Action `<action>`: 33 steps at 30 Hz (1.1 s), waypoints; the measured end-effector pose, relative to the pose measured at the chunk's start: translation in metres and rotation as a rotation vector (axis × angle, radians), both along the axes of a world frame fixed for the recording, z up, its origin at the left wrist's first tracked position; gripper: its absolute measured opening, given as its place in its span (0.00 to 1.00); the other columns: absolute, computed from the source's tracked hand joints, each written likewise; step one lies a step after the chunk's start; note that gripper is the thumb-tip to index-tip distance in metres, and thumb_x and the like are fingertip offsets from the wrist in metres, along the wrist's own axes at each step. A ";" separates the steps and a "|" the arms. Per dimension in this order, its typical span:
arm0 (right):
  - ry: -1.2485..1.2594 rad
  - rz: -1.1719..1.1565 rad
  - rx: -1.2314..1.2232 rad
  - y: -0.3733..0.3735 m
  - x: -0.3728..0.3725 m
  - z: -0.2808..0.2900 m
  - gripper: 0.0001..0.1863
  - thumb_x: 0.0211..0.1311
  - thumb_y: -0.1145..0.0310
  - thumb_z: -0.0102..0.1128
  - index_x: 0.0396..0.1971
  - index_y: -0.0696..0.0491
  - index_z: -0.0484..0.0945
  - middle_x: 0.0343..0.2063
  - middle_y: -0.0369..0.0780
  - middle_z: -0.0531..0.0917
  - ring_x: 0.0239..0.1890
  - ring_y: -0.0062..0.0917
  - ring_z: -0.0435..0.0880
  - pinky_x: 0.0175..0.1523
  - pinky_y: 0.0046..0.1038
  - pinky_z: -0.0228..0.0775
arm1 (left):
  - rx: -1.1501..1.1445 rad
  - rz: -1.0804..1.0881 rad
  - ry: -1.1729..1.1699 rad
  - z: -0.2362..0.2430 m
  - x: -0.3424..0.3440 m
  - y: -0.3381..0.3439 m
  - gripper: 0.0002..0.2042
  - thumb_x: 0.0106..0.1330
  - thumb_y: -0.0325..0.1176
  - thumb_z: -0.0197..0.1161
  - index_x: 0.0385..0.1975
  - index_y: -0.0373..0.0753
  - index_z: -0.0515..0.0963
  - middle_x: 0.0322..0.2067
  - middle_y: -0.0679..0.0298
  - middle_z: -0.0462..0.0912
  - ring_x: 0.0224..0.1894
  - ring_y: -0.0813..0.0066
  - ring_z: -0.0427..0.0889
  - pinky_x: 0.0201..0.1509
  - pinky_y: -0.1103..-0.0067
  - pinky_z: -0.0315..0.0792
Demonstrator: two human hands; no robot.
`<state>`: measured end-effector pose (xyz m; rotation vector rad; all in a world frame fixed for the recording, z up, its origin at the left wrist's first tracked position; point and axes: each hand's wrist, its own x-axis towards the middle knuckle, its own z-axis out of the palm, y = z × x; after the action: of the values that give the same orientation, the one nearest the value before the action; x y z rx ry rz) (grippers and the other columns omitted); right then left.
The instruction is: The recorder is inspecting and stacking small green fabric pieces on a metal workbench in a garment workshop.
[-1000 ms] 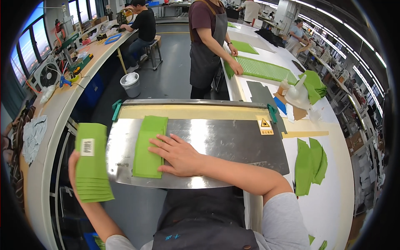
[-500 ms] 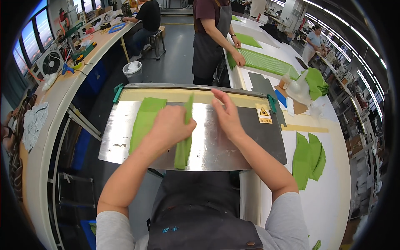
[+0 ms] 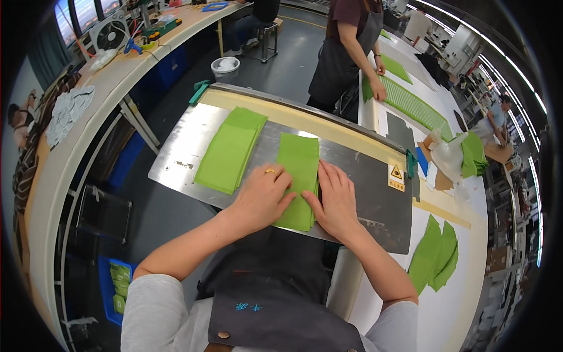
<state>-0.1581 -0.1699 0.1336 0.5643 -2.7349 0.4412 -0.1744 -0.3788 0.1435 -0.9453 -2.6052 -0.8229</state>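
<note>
A flat stack of green fabric pieces lies on a metal plate in front of me, slightly askew at its right edge. My left hand, a ring on one finger, has its fingers curled against the stack's left edge. Along the right edge my right hand lies with fingers outstretched, its thumb over the top piece. Both hands touch the stack from opposite sides. To the left, apart from my hands, a second green fabric stack rests on the same plate. The undersides of my left fingers are hidden.
Green clamps sit at the plate's far corners, with a warning label at right. Loose green pieces lie on the white table at right. Beyond, a person in an apron handles green fabric. A bucket stands on the floor.
The green pieces stood on edge in my left hand; now they lie flat on the plate. My right hand has come down from the air onto their right edge. The view has tilted.
</note>
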 end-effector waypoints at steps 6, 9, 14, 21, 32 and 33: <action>0.035 0.009 -0.031 -0.045 -0.026 -0.004 0.38 0.63 0.54 0.60 0.64 0.64 0.62 0.65 0.50 0.65 0.64 0.42 0.64 0.67 0.42 0.51 | -0.170 0.403 0.262 0.003 -0.015 -0.063 0.28 0.58 0.44 0.70 0.57 0.37 0.73 0.62 0.52 0.68 0.69 0.46 0.59 0.71 0.51 0.48; 0.036 0.035 -0.141 -0.056 -0.027 -0.003 0.38 0.61 0.57 0.62 0.65 0.64 0.61 0.64 0.51 0.65 0.62 0.43 0.65 0.66 0.42 0.54 | -0.177 0.370 0.002 -0.011 -0.014 -0.080 0.36 0.61 0.52 0.65 0.66 0.38 0.65 0.68 0.51 0.62 0.73 0.43 0.51 0.73 0.49 0.41; 0.036 0.099 -0.264 -0.059 -0.029 0.004 0.31 0.57 0.66 0.65 0.59 0.60 0.67 0.55 0.50 0.70 0.57 0.44 0.69 0.61 0.39 0.62 | -0.221 0.484 0.028 -0.029 -0.001 -0.088 0.37 0.65 0.57 0.59 0.67 0.38 0.63 0.69 0.50 0.60 0.73 0.41 0.49 0.73 0.46 0.39; -0.147 0.059 -0.416 -0.050 -0.051 0.008 0.23 0.61 0.74 0.63 0.55 0.59 0.71 0.41 0.38 0.75 0.39 0.22 0.73 0.43 0.23 0.68 | 0.096 0.183 0.070 -0.036 -0.025 -0.057 0.34 0.66 0.53 0.58 0.64 0.31 0.66 0.66 0.50 0.65 0.73 0.52 0.55 0.75 0.54 0.44; 0.005 0.100 -0.335 -0.051 -0.029 0.022 0.16 0.68 0.77 0.54 0.55 0.58 0.73 0.33 0.36 0.77 0.32 0.15 0.75 0.38 0.17 0.68 | 0.149 0.167 0.007 -0.022 -0.017 -0.055 0.32 0.69 0.51 0.53 0.61 0.27 0.65 0.65 0.46 0.65 0.71 0.50 0.58 0.74 0.55 0.49; -0.078 0.081 -0.553 -0.051 -0.025 0.019 0.14 0.69 0.76 0.53 0.53 0.58 0.74 0.35 0.36 0.78 0.34 0.16 0.77 0.40 0.17 0.69 | 0.180 0.159 -0.044 -0.017 -0.014 -0.060 0.31 0.69 0.49 0.53 0.61 0.27 0.65 0.64 0.45 0.65 0.70 0.49 0.60 0.73 0.54 0.51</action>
<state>-0.1832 -0.2212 0.1530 0.5102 -2.4946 1.2067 -0.1880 -0.4392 0.1263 -0.6687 -2.5504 -1.0242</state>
